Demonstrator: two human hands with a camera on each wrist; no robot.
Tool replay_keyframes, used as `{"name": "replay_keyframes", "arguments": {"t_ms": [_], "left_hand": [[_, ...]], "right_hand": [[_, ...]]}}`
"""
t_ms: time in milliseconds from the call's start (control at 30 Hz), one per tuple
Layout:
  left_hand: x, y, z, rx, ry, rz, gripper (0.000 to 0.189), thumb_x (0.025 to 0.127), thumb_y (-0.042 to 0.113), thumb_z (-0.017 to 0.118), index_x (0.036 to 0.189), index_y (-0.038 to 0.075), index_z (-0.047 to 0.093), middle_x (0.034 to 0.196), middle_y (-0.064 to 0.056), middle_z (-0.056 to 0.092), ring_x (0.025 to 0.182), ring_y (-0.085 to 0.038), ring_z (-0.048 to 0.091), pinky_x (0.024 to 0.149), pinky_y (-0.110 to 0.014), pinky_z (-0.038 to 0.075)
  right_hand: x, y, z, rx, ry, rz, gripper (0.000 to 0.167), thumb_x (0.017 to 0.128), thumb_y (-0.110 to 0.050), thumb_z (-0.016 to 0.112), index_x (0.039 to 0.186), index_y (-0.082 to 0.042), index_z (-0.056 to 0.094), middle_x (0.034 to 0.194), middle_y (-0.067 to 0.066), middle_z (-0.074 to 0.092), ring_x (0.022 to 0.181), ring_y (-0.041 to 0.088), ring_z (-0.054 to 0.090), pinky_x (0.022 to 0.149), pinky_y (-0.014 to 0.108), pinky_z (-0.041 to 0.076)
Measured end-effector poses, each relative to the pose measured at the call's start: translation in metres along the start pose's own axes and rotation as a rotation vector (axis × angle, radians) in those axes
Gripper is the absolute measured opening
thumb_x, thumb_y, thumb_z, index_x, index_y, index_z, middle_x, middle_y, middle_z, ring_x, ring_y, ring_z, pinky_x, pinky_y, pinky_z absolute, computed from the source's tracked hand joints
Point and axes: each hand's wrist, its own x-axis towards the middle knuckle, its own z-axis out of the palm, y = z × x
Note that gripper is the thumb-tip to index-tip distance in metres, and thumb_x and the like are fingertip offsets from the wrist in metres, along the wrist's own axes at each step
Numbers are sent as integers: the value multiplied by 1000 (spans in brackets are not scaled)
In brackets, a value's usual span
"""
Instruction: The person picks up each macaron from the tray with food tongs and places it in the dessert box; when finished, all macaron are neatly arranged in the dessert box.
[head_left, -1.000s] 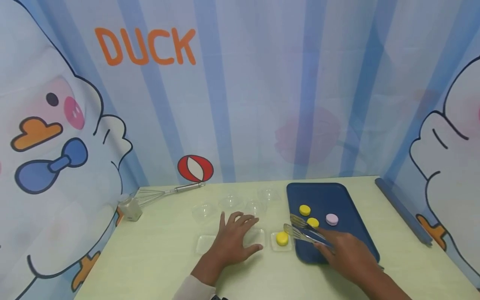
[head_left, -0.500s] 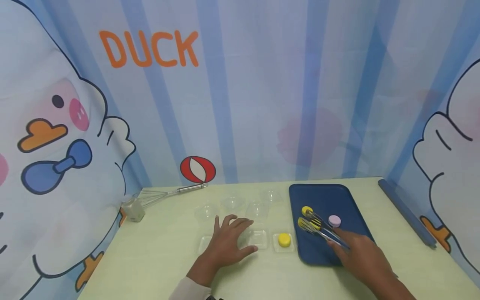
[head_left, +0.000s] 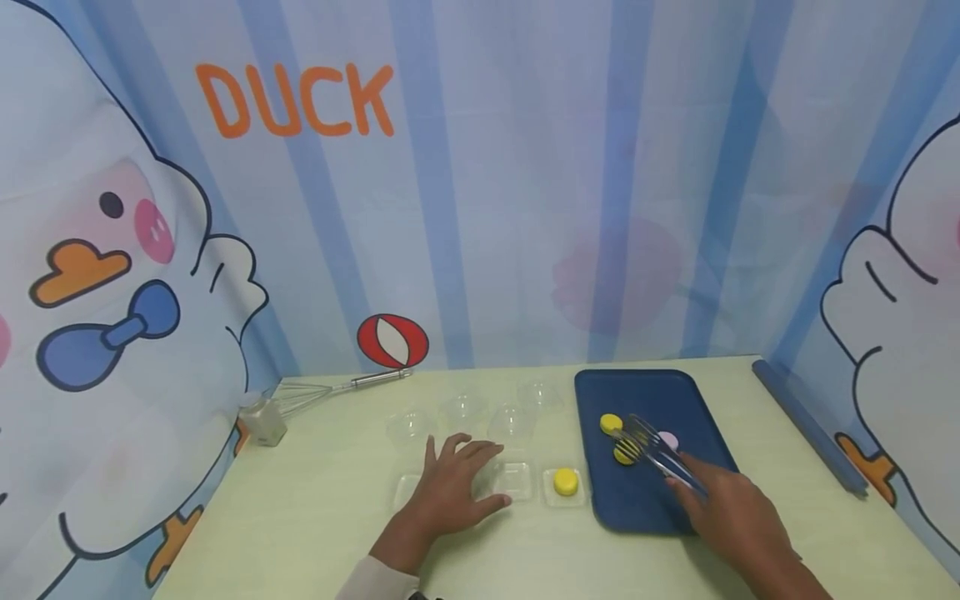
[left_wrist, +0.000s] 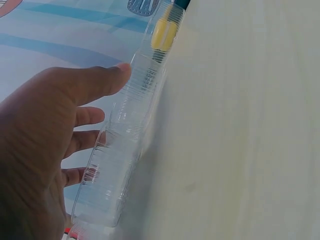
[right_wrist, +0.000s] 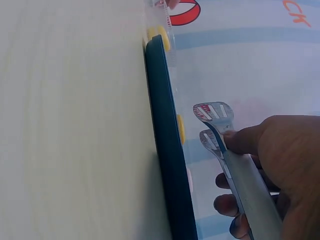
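My right hand (head_left: 738, 508) grips metal slotted tongs (right_wrist: 245, 185), whose two ends stand apart. They hang over a dark blue tray (head_left: 637, 383), above its macarons; the right wrist view shows a gap below them. On the tray lie one yellow macaron (head_left: 611, 424), a second yellow macaron (head_left: 626, 452) partly behind the tongs, and a pink macaron (head_left: 669, 439). Left of the tray, another yellow macaron (head_left: 566, 481) sits in a small clear plastic base (head_left: 551, 501). With fingers spread, my left hand (head_left: 450, 492) is beside clear plastic bases (left_wrist: 107, 170), holding nothing.
Several clear domed lids (head_left: 512, 422) stand behind the bases. A whisk (head_left: 345, 387) lies at the back left near a small beige block (head_left: 262, 421). A dark blue roll (head_left: 810, 429) lies along the right edge. A printed curtain (head_left: 510, 208) closes off the back.
The tongs have moved right from beside the yellow macaron in the clear base to over the tray's macarons. My left hand has shifted slightly left and stays spread.
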Motion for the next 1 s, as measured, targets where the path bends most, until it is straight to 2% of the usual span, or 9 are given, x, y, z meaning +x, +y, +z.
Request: {"name": "replay_keyframes", "arguments": {"t_ms": [200, 600, 1000], "left_hand": [[1, -2, 2, 10, 1, 6, 68, 93, 56, 78, 151, 24, 64, 149, 1, 69, 147, -37, 52, 120, -91, 21], [1, -2, 3, 15, -15, -2, 68, 94, 55, 79, 152, 24, 63, 151, 2, 68, 148, -36, 52, 120, -90, 21], [1, -2, 3, 12, -9, 4, 67, 94, 53, 79, 152, 24, 63, 151, 2, 68, 147, -35, 53, 120, -91, 20]], "right_hand": [[3, 4, -2, -26, -27, 31, 53, 103, -33, 75, 144, 0, 68, 130, 32, 74, 112, 53, 74, 80, 65, 62], [4, 6, 4, -12, -45, 32, 53, 101, -31, 77, 142, 2, 69, 129, 31, 75, 114, 52, 74, 84, 66, 61], [4, 8, 6, -11, -26, -1, 49, 101, -29, 78, 138, 2, 71, 124, 30, 77, 109, 50, 76, 81, 64, 62]]}}
